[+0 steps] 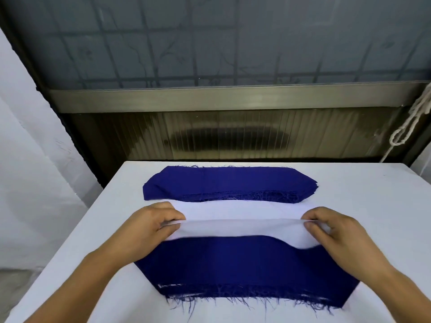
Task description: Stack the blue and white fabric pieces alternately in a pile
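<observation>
A: White fabric piece (242,226), head view: held by its 2 ends, mid-table, its near edge draped over the far part of the blue piece (247,269) on the near pile.

B: Grip?

A: Left hand (149,226) pinches the left end, thumb under, fingers curled over. Right hand (335,231) pinches the right end the same way. Both closed on the white piece, cloth slightly raised btw them.

B: Where's the rest?

A: Blue stack (229,184) at the far side of the white table (384,197), well apart from the hands. More white cloth seems to lie just beyond the held piece, but white on white, can't tell edges.

B: Risks?

A: My guess: piece lands skewed if 1 hand lowers first, leaving blue showing at 1 end. Thin cloth could fold under itself at the sagging middle. Dragging it may also shift the blue piece below, frayed threads catch easily.
</observation>
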